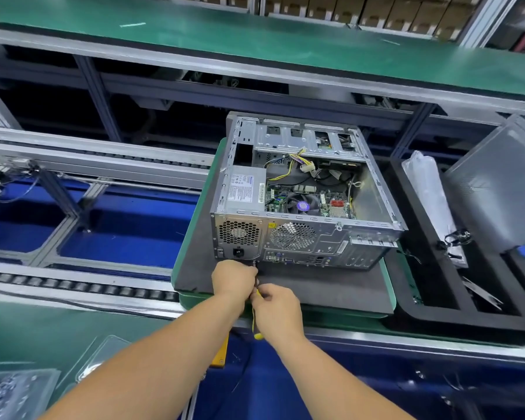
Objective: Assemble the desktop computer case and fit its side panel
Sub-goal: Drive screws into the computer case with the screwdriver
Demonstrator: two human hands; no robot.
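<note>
1. One silver sheet-metal desktop computer case (303, 192) lay on its side, open face up, on a dark grey foam pad (315, 286) over a green pallet (188, 225), at the centre of the scene on the conveyor line.
2. The case's rear wall faced the near side and showed two round honeycomb vents, a black power socket and a row of small ports.
3. Inside it sat one boxy grey power supply (244, 189) with a printed label at the left, one green circuit board (312, 201) carrying a black round fan (303, 204), and a bundle of yellow and black wires (288, 165).
4. Two bare hands met just in front of the case's near lower edge.
5. The left hand (234, 280) had its grip curled tight at the tip end of a slim screwdriver with a yellow handle (256, 313), close against the case.
6. The right hand (278, 310) had its grip wrapped round that handle, the yellow butt poking out below the palm.
7. One flat grey metal side panel (497, 189), finely textured, leaned tilted in a black foam tray (431, 310) to the right, well apart from the case.
8. One clear plastic bag (428, 189) lay in that tray beside the panel.
9. A clear plastic tray of small parts (15, 395), too blurred to count, sat at the near left on the green desk (43, 325).
</note>
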